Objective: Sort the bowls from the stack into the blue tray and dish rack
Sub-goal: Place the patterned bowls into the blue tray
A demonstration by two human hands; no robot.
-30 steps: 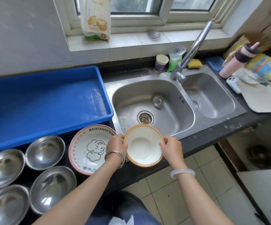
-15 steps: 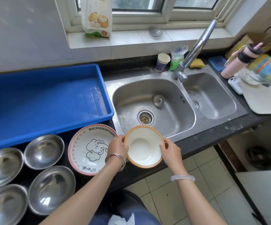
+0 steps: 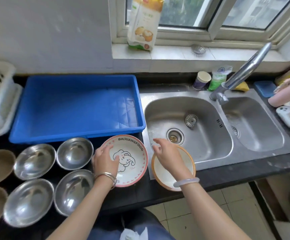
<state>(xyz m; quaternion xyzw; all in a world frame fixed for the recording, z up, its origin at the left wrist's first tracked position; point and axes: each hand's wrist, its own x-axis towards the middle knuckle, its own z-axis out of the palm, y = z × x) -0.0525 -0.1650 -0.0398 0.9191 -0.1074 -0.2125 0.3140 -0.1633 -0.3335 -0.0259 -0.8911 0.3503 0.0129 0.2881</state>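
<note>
Left grip (image 3: 106, 160) hides elephant bowl's (image 3: 132, 163) edge; contact unclear.

The dark desk (image 3: 137, 194) carries the blue tray (image 3: 76, 108) beyond the fingers (image 3: 106, 149), steel bowls (image 3: 74, 153) left of them, an elephant-print bowl (image 3: 132, 161) beneath.

I had bright daylight coming from the window (image 3: 192, 13) at upper right. Glare sat on the steel bowls (image 3: 35, 161) and sink (image 3: 189, 129). Frame edges bowed from the wide lens, and the lower left corner looked soft.
</note>
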